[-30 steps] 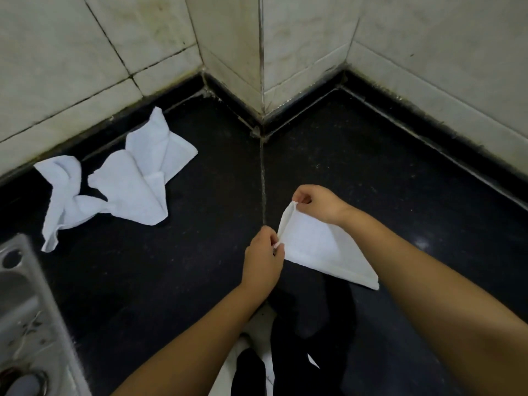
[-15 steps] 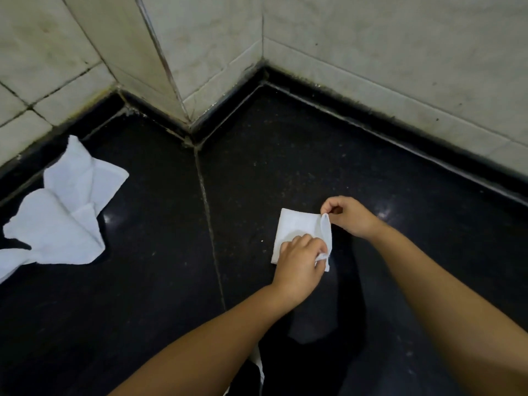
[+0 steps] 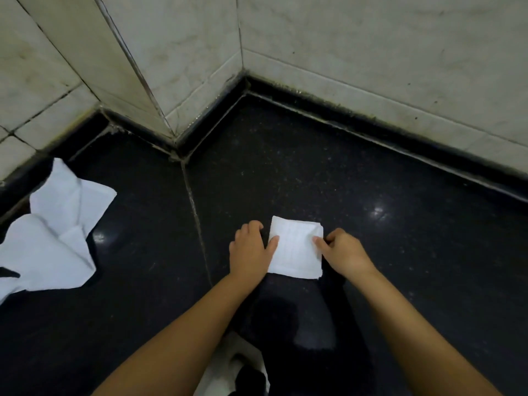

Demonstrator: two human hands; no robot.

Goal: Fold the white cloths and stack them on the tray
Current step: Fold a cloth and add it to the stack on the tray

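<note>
A small white cloth (image 3: 295,248), folded into a rectangle, lies flat on the black stone counter (image 3: 371,252) in front of me. My left hand (image 3: 249,248) sits at its left edge, thumb pressing on the cloth, fingers curled down onto the counter beside it. My right hand (image 3: 341,251) holds the cloth's right edge, thumb on top and fingers curled at the border. Crumpled unfolded white cloths (image 3: 54,232) lie at the far left of the counter. No tray is in view.
Pale tiled walls (image 3: 371,67) close the counter at the back, with a jutting corner (image 3: 160,104) at the back left. A grout seam (image 3: 197,218) runs down the counter left of my hands. White and dark fabric (image 3: 234,367) shows at the bottom edge.
The cloth, held up between both hands a second ago, has been folded smaller and laid flat on the counter. My view has swung right, pushing the loose cloths to the left edge.
</note>
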